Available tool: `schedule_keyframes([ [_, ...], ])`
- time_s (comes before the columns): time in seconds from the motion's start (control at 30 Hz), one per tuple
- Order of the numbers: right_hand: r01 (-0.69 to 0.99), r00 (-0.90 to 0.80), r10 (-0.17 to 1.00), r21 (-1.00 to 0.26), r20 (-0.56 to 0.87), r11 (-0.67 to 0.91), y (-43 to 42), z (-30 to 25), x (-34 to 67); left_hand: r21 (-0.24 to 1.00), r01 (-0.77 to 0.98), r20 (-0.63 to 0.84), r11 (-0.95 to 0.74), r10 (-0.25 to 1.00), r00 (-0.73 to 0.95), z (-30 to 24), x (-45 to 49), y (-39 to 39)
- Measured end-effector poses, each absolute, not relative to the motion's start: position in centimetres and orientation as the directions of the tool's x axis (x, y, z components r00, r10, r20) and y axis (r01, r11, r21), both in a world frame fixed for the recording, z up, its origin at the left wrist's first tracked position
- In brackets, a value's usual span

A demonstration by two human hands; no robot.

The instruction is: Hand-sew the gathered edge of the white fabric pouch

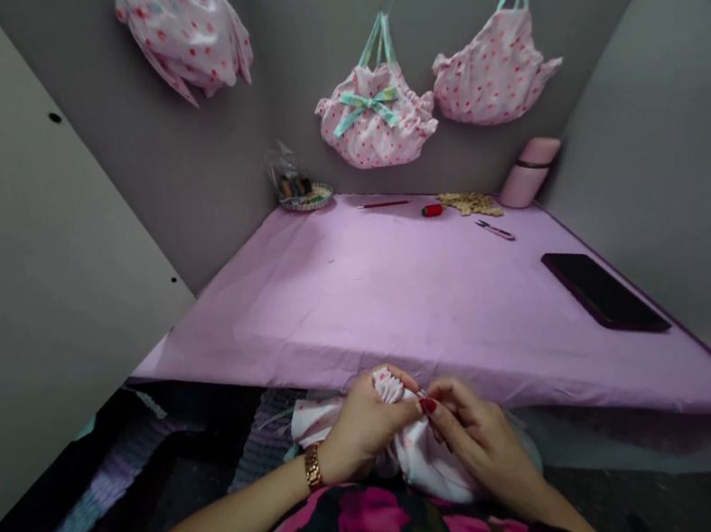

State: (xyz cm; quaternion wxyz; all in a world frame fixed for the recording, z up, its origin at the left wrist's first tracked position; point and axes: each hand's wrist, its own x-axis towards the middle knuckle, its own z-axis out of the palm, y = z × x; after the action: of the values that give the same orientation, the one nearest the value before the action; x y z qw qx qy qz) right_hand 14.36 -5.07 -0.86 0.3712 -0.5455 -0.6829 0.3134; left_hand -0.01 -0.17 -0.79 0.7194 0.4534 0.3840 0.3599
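In my lap, against the table's front edge, lies a white and pink fabric piece with pale red dots [424, 460]. My left hand [365, 416] is closed on it, with a gathered, pleated fold standing up between thumb and fingers. Close by the left thumb tip, my right hand [476, 423] makes a pinch at the fabric's edge. Whatever lies between those right fingertips is too small to make out. More of the dotted cloth spreads out to the left behind my left wrist and below both hands.
A pink-covered table [334, 297] bears a phone [604, 293], thread snips [495, 230], a red thread spool [432, 210], a thin red stick [384, 203], a beige pile [472, 203], a pink bottle [530, 172] and a small basket [309, 201]. Dotted fabric pieces [382, 124] hang above.
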Motion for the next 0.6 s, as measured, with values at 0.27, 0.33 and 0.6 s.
schedule_keyframes([
  [0.27, 0.658, -0.182, 0.909, -0.640, 0.375, 0.396, -4.7, -0.9, 14.8, 0.947, -0.165, -0.165, 0.275, 0.859, 0.484, -1.5, 0.1, -0.1],
  [0.33, 0.538, -0.055, 0.858, -0.709, 0.511, 0.457, -5.1, -0.7, 14.6, 0.945, -0.145, -0.187, 0.295, 0.846, 0.498, -1.3, 0.1, -0.2],
  [0.6, -0.283, 0.297, 0.949, -0.940, 0.105, 0.193, -5.2, 3.8, 17.5, 0.944, -0.128, -0.222, 0.303, 0.873, 0.434, -0.8, 0.0, -0.1],
])
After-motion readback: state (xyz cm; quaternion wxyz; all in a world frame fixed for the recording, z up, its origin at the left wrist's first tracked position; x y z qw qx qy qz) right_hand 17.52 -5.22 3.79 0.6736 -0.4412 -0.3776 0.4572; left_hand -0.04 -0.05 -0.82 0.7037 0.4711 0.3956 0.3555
